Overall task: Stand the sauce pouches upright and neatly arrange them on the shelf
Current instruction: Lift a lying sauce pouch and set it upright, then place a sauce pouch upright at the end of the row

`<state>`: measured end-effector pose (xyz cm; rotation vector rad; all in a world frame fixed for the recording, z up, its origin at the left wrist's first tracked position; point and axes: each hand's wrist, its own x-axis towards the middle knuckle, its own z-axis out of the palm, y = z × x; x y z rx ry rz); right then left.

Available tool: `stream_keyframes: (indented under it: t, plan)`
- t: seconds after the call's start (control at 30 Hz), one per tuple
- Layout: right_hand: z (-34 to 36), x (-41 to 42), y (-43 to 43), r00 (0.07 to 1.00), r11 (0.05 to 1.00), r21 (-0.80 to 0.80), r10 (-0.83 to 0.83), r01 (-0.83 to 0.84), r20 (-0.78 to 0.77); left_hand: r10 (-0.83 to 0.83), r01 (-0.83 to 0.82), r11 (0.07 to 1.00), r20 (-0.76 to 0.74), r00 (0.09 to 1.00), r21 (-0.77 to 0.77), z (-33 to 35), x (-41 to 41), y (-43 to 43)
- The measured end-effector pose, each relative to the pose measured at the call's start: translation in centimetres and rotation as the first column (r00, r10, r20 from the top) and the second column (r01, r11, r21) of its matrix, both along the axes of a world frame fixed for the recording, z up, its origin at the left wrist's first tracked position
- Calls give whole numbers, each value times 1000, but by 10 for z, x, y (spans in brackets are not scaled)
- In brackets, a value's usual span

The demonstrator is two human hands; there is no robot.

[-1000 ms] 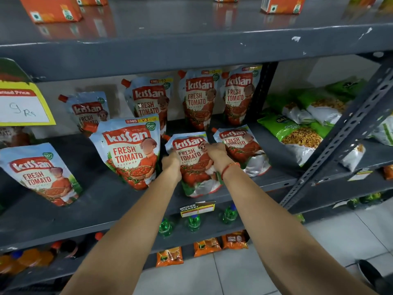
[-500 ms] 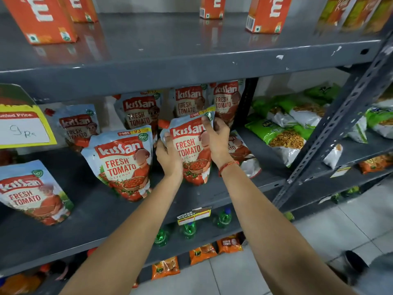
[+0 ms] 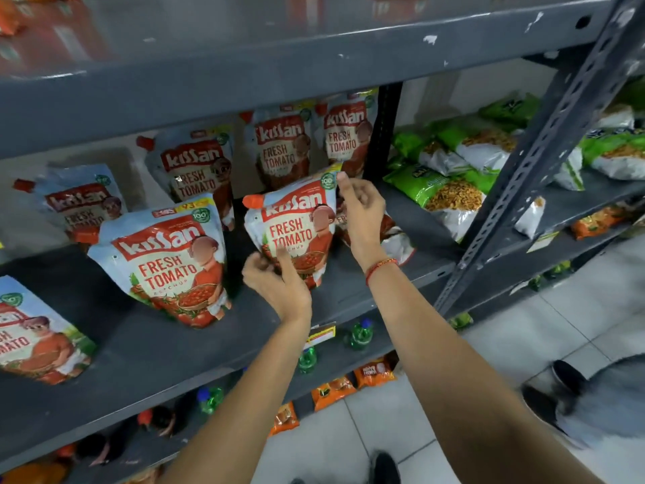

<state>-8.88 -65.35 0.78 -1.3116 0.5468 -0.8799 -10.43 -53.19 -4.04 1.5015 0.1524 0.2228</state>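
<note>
With left hand [image 3: 279, 286], pinched the lower edge of the ketchup pouch [image 3: 296, 225]; with right hand [image 3: 361, 218], touched its top corner, fingers loosely curled, couldn't tell if gripping. Held it upright on the grey shelf [image 3: 157, 344], just right of another standing pouch [image 3: 171, 260]. Spotted a flopped pouch [image 3: 396, 241] behind the right hand.

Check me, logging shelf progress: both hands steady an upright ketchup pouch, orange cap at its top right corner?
Wrong corner: in the head view the ketchup pouch has its orange cap top left; left hand and right hand steady it upright.
</note>
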Motion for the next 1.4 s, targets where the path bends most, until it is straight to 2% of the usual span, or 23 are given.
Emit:
stream_keyframes:
  t: [0.07, 0.17, 0.27, 0.33, 0.37, 0.43, 0.47, 0.5, 0.6, 0.67, 0.77, 0.9, 1.0, 1.13, 1.23, 1.33, 1.4]
  plan:
    - [4, -2, -16, 998, 998, -48, -43, 42, -36, -15, 15, 1000, -41, 999, -8, 0, -18, -11]
    - [8, -2, -47, 991, 989, -132, -85, 70, -108, -96, 95, 995, 21, 995, 36, 9, -34, -36]
    - [5, -4, -84, 948, 966, -257, -95, 14, -305, -287, 297, 948, -96, 953, 117, 26, -31, -69]
    - [-6, -5, -110, 872, 942, -322, -76, -97, -483, -415, 469, 838, -234, 879, 279, 28, -21, -89]
    - [-13, -5, -120, 802, 926, -328, -50, -185, -595, -433, 521, 770, -298, 851, 369, 26, -15, -98]
    - [-27, -8, -133, 645, 920, -230, 31, -316, -763, -394, 534, 682, -365, 844, 500, 23, -4, -112]
    - [-31, -11, -136, 600, 932, -145, 90, -331, -795, -358, 511, 685, -371, 857, 520, 23, 0, -118]
    - [-36, -12, -138, 585, 945, -41, 167, -325, -794, -324, 493, 708, -387, 863, 505, 21, 5, -125]
    - [-40, -17, -137, 683, 926, 299, 374, -232, -628, -246, 460, 818, -513, 822, 344, 17, 23, -138]
    - [-41, -16, -138, 730, 893, 398, 413, -208, -544, -234, 390, 907, -582, 779, 158, 13, 31, -143]
    - [-42, -18, -142, 731, 854, 460, 472, -243, -492, -273, 319, 947, -615, 740, -37, 9, 30, -149]
    - [-38, -30, -147, 666, 863, 409, 495, -298, -558, -264, 280, 957, -610, 747, -71, 3, 24, -156]
    - [-42, -34, -154, 702, 884, 359, 458, -299, -546, -251, 235, 967, -528, 811, -98, 3, 22, -162]
    - [-34, -27, -159, 795, 893, 305, 438, -331, -420, -361, 330, 932, -343, 867, -146, 17, 20, -169]
    - [-19, -24, -168, 886, 919, 228, 378, -323, -270, -425, 412, 905, -183, 886, -106, 30, 24, -168]
    - [-1, -23, -180, 943, 953, 102, 297, -284, -153, -434, 432, 901, -57, 899, -44, 36, 27, -165]
    - [5, -23, -186, 970, 970, 89, 232, -225, -75, -431, 431, 902, 8, 902, 8, 38, 27, -165]
